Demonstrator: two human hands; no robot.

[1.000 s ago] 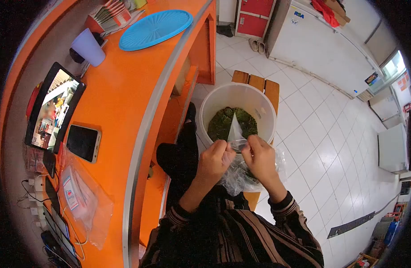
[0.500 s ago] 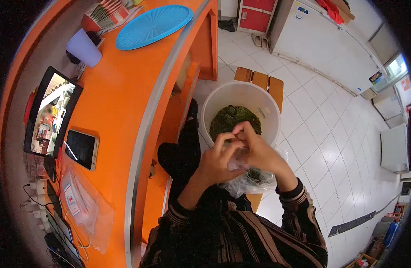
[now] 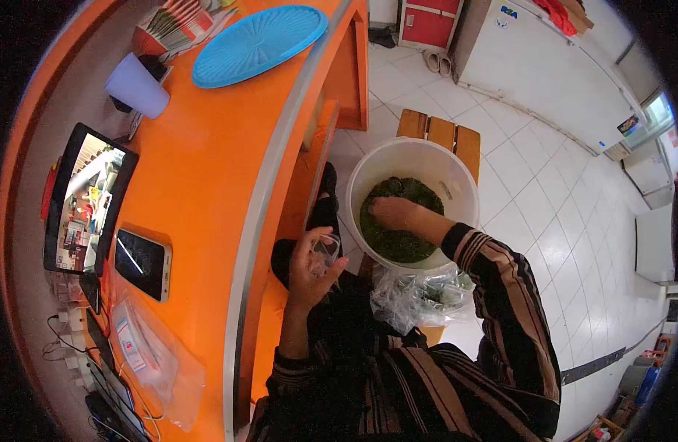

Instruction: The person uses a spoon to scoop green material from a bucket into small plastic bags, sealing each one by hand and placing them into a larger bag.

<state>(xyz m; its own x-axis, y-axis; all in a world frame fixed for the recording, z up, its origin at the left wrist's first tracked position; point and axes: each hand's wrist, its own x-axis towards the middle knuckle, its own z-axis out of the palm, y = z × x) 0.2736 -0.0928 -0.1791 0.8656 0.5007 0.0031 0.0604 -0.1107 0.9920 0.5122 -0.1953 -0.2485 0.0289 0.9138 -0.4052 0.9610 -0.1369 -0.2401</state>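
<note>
My left hand (image 3: 307,269) is curled round a small clear plastic bag (image 3: 324,255), held upright beside the bucket with its mouth spread. My right hand (image 3: 392,214) reaches into a white plastic bucket (image 3: 468,193), its fingers closed in the chopped green leaves (image 3: 409,247) inside; the fingertips are hidden. A small round dark thing (image 3: 395,184) lies on the leaves near the far side. Against the bucket's near side rests a larger crumpled clear bag (image 3: 420,295) with some green in it.
The bucket stands on a slatted wooden bench (image 3: 442,132). To the left, an orange counter (image 3: 199,162) carries a blue lid (image 3: 261,46), a purple cup (image 3: 138,86), a phone (image 3: 143,264), a screen (image 3: 88,199) and a plastic packet (image 3: 151,353). A white chest freezer (image 3: 545,70) is at the back right.
My hands have parted from the clear bag they both held. The left has moved leftward with the bag; the right has gone down into the leaves. The view has shifted slightly.
</note>
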